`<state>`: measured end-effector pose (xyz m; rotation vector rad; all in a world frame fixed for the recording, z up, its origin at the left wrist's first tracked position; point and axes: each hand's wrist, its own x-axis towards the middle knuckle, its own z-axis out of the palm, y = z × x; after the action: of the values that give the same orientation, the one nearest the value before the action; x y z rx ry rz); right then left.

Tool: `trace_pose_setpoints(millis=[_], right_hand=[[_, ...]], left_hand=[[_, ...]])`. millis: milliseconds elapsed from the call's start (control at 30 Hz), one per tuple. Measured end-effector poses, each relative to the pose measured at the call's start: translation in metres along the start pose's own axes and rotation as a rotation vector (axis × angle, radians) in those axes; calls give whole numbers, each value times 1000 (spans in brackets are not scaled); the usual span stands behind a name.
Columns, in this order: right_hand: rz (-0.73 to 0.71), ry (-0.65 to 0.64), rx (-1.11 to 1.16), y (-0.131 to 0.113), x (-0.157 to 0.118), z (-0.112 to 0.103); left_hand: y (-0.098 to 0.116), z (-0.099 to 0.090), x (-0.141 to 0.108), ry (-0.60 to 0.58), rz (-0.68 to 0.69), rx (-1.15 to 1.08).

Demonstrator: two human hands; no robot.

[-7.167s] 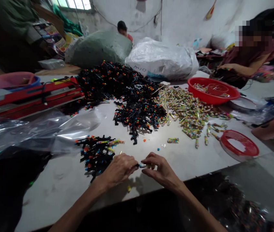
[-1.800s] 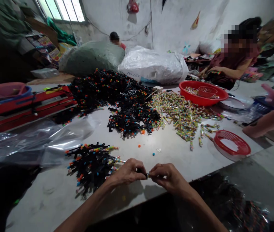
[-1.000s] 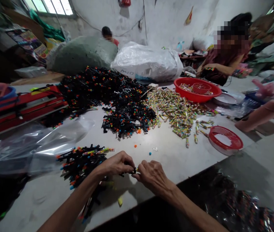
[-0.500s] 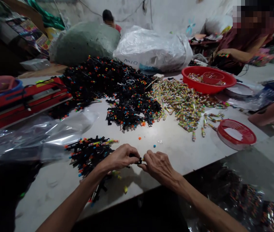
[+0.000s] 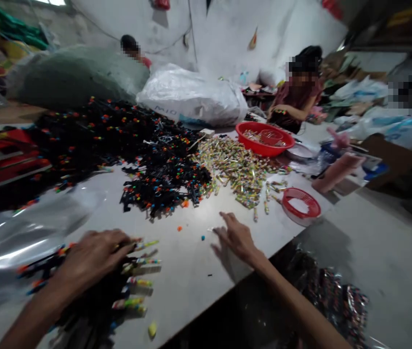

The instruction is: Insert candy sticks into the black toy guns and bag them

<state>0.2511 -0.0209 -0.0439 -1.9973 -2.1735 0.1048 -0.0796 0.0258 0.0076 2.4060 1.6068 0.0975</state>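
My left hand [image 5: 93, 257] is closed over the near pile of black toy guns [image 5: 86, 305] at the left. Its thumb and fingers pinch a dark toy gun, partly hidden by the hand, with a yellow candy tube [image 5: 150, 244] sticking out at its end. More candy tubes [image 5: 133, 304] point rightward from this pile. My right hand [image 5: 237, 237] hovers over the white table [image 5: 187, 271], fingers stretched and apart, holding nothing. Near its fingertips lie a small white piece [image 5: 211, 229] and a blue cap [image 5: 203, 238].
A large heap of black toy guns [image 5: 162, 169] lies ahead, beside a heap of candy tubes [image 5: 242, 169]. Behind stand a red basin [image 5: 264, 145] and, nearer, a red basket [image 5: 302, 206]. Clear plastic [image 5: 17, 242] covers the left. A person [image 5: 296, 97] sits beyond.
My hands have parted: the left moved left to the near pile with a toy gun, the right opened and reached forward. The view has turned to the right.
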Motion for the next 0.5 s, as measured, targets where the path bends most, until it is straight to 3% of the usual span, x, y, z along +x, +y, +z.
trace_pose_setpoints(millis=[67, 167, 333, 400, 500], right_hand=[[227, -9, -146, 38, 23, -5], [340, -61, -283, 70, 53, -7], [211, -93, -293, 59, 70, 1], [162, -96, -289, 53, 68, 3], [136, -97, -282, 51, 66, 4]], left_hand=[[-9, -1, 19, 198, 28, 195], [21, 8, 67, 242, 239, 262], [92, 48, 155, 158, 382, 302], [103, 63, 172, 153, 403, 311], [106, 77, 177, 180, 430, 315]])
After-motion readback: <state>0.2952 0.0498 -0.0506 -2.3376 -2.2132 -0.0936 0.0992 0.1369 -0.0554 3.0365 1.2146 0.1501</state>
